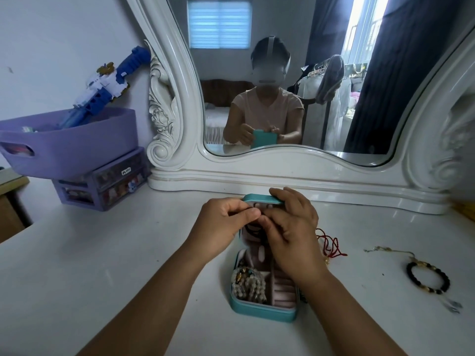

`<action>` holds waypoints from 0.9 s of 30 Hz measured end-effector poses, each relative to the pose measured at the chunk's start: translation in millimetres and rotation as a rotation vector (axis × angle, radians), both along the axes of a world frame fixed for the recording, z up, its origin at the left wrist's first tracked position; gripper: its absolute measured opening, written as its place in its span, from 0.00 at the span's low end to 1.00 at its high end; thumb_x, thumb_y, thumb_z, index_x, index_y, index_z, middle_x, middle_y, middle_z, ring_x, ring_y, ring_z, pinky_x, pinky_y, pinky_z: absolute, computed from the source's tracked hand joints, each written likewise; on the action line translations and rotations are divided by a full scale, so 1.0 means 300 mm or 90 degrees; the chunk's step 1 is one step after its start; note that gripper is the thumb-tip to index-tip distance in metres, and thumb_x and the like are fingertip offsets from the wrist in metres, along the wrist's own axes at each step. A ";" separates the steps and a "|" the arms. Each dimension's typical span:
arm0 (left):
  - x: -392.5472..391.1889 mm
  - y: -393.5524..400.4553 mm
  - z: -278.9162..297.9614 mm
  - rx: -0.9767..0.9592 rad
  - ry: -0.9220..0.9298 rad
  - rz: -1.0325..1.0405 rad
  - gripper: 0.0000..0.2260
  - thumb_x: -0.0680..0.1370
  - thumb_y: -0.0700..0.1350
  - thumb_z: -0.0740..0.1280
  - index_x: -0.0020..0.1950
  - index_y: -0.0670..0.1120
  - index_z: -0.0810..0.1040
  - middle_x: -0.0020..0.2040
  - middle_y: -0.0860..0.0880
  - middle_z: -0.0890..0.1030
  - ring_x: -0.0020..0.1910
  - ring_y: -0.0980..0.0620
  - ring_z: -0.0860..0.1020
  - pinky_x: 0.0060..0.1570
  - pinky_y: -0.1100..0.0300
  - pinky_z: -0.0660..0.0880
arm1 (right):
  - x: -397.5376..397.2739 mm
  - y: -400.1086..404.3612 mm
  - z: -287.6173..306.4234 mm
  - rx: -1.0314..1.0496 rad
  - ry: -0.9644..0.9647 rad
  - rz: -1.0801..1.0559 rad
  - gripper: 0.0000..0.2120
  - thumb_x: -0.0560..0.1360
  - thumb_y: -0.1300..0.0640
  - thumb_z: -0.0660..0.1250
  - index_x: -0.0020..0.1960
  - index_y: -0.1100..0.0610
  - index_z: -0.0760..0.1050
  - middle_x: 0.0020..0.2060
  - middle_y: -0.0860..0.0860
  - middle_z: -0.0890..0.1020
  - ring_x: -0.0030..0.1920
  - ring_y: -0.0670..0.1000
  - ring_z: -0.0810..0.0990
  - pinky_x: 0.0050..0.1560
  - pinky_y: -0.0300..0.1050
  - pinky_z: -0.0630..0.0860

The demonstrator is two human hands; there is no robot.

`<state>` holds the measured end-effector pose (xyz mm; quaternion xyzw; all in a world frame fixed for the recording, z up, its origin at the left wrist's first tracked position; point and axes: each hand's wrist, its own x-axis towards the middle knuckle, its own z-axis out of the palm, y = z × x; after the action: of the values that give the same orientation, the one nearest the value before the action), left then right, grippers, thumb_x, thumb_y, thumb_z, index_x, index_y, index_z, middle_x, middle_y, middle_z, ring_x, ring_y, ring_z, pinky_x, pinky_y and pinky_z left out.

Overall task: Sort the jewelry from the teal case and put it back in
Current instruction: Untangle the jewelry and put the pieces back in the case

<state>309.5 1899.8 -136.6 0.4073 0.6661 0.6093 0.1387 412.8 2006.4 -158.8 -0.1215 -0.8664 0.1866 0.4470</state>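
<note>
The teal jewelry case (259, 313) lies open on the white vanity top, its lid (259, 199) standing upright. Both hands meet at the inside of the lid. My left hand (223, 222) pinches thumb against fingers on a black cord (253, 228) that hangs in the lid. My right hand (293, 227) curls its fingers over the lid's top edge, its thumb touching the left one. White bead bracelets (246, 283) fill the case's left compartment. A red cord (331, 244) lies just right of the case, partly hidden by my right wrist.
A black bead bracelet (428, 277) and a thin silver chain (385, 250) lie on the table at the right. A purple basket (69, 142) holding a blue toy (108, 83) sits on small drawers (102, 186) at the back left. The mirror base (282, 176) runs behind the case.
</note>
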 end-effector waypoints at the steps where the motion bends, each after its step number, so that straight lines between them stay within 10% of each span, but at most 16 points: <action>1: 0.006 0.006 -0.014 0.017 0.034 0.032 0.04 0.72 0.41 0.70 0.38 0.46 0.83 0.37 0.49 0.84 0.36 0.59 0.79 0.41 0.67 0.75 | -0.003 -0.003 -0.001 -0.046 0.017 0.003 0.14 0.74 0.49 0.60 0.52 0.51 0.81 0.60 0.51 0.77 0.65 0.52 0.69 0.64 0.54 0.66; 9: 0.017 0.036 -0.094 0.121 0.306 0.176 0.14 0.72 0.53 0.65 0.40 0.42 0.79 0.44 0.48 0.84 0.41 0.56 0.80 0.42 0.60 0.77 | -0.011 -0.037 0.008 -0.282 0.135 -0.024 0.04 0.71 0.61 0.70 0.42 0.55 0.83 0.54 0.46 0.75 0.60 0.49 0.73 0.58 0.35 0.71; 14: 0.028 0.047 -0.102 0.145 0.274 0.238 0.09 0.72 0.51 0.69 0.35 0.52 0.71 0.40 0.47 0.83 0.36 0.53 0.80 0.37 0.58 0.76 | -0.029 -0.063 0.012 -0.337 0.187 -0.033 0.10 0.70 0.59 0.71 0.34 0.46 0.78 0.53 0.43 0.74 0.59 0.50 0.73 0.56 0.52 0.77; 21: 0.033 0.071 -0.109 0.168 0.163 0.289 0.14 0.71 0.45 0.71 0.30 0.42 0.71 0.37 0.47 0.82 0.34 0.50 0.79 0.35 0.48 0.77 | -0.065 -0.077 0.000 -0.340 0.194 -0.113 0.06 0.70 0.59 0.71 0.35 0.55 0.79 0.57 0.48 0.75 0.62 0.46 0.68 0.54 0.19 0.61; 27: 0.032 0.083 -0.111 0.166 0.137 0.308 0.15 0.71 0.45 0.71 0.30 0.41 0.70 0.30 0.49 0.78 0.29 0.54 0.75 0.30 0.54 0.75 | -0.080 -0.072 -0.020 -0.295 0.165 -0.131 0.06 0.73 0.59 0.68 0.40 0.61 0.80 0.62 0.51 0.72 0.64 0.47 0.65 0.60 0.27 0.62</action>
<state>319.0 1924.8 -169.8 0.3136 0.6705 0.6585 -0.1355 388.6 1984.8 -164.8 -0.2827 -0.7195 0.3470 0.5311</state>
